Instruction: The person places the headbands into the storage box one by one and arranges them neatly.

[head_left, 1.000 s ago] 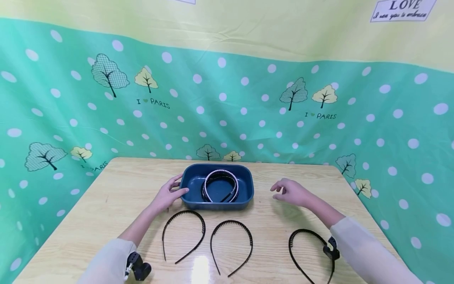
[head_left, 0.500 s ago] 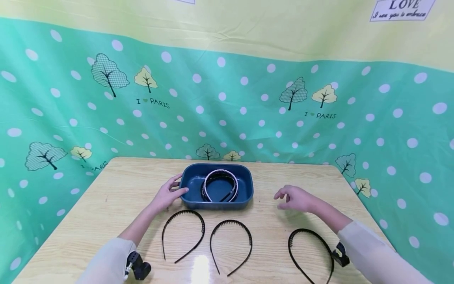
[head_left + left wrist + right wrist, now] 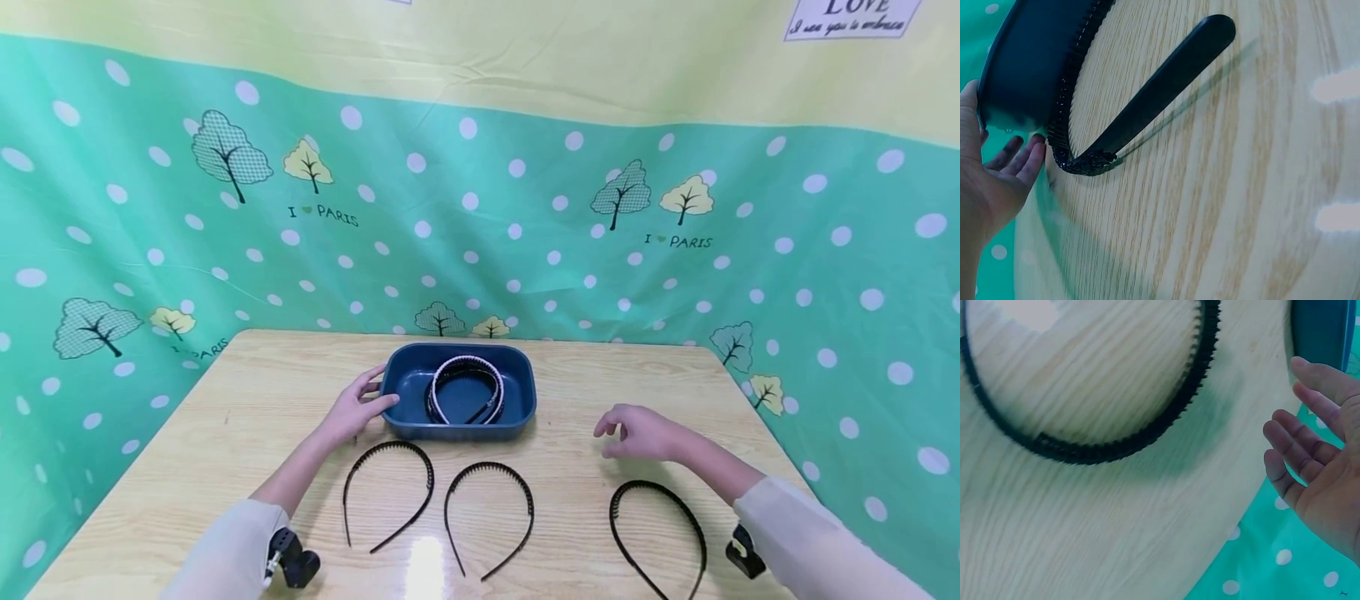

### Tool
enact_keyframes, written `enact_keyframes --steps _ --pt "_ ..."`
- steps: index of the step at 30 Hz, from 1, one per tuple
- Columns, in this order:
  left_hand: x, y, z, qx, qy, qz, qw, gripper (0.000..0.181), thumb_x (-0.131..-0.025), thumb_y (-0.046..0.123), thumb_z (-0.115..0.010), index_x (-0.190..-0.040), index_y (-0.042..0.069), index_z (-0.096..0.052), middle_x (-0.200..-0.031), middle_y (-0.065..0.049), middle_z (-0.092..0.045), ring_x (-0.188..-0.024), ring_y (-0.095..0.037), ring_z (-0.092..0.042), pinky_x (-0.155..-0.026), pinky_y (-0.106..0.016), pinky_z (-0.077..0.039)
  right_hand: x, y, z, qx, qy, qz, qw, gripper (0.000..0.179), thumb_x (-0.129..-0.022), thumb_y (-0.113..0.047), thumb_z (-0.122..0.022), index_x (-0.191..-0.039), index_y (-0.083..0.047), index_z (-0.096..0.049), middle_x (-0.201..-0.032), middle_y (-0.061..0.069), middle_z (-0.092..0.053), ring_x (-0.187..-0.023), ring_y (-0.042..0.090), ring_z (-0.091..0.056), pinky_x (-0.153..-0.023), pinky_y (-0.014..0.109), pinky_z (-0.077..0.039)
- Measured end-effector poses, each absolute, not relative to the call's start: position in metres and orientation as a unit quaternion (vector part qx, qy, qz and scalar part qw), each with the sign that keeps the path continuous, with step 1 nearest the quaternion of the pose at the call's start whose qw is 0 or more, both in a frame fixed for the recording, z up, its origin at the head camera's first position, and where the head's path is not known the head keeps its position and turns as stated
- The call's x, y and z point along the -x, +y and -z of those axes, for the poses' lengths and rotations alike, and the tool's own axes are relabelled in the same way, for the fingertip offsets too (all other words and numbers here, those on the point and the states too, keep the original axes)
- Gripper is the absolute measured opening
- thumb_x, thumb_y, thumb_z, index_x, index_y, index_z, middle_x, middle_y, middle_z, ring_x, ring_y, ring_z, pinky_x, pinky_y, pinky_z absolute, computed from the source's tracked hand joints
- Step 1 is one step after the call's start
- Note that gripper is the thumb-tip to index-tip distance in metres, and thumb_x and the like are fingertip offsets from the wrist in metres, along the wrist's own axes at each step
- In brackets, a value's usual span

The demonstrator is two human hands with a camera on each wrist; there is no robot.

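My left hand (image 3: 358, 410) grips the left end of a dark blue plastic box (image 3: 459, 432), thumb at the rim and fingers against the outside. Inside the box lie a white headband (image 3: 442, 377) and black ones, stacked together. Over the table to the right, my right hand (image 3: 639, 432) holds nothing, its fingers loosely bent. In front of the box lie two black toothed headbands, a left one (image 3: 428, 475) and a middle one (image 3: 529, 500). A third black headband (image 3: 678, 498) lies below my right hand; its teeth show in the right wrist view.
The wooden table (image 3: 262, 383) carries all of this. Behind it hangs a green and yellow curtain (image 3: 480, 225) with printed trees and dots. Each forearm wears a black wrist camera, a left one (image 3: 294, 560) and a right one (image 3: 745, 552).
My right hand has moved right and toward the front of the table, away from the box. My left hand keeps its place at the box, and the headbands lie as before.
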State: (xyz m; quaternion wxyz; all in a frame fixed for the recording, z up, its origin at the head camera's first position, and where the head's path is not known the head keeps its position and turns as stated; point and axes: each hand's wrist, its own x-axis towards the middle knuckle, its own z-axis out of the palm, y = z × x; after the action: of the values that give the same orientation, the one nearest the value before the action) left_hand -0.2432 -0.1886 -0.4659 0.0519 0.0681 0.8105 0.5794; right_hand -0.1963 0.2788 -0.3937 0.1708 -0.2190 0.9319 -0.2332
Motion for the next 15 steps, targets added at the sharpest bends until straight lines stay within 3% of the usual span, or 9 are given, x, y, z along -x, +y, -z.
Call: enact_keyframes --steps 15 --pt "0.245 -0.189 0.467 -0.065 0.812 -0.578 0.052 0.071 -0.088 0.029 -0.065 -0.147 0.013 -0.029 -0.137 -0.028 -0.044 -0.124 -0.041 -0.047 -0.089 -0.040 -0.053 0.180 0.294 0.399 0.223 0.930 0.217 0.195 0.024 -0.078 -0.019 -0.074 -0.099 -0.009 -0.067 -0.093 0.008 -0.056 -0.072 0.011 -0.050 -0.060 0.023 -0.042"
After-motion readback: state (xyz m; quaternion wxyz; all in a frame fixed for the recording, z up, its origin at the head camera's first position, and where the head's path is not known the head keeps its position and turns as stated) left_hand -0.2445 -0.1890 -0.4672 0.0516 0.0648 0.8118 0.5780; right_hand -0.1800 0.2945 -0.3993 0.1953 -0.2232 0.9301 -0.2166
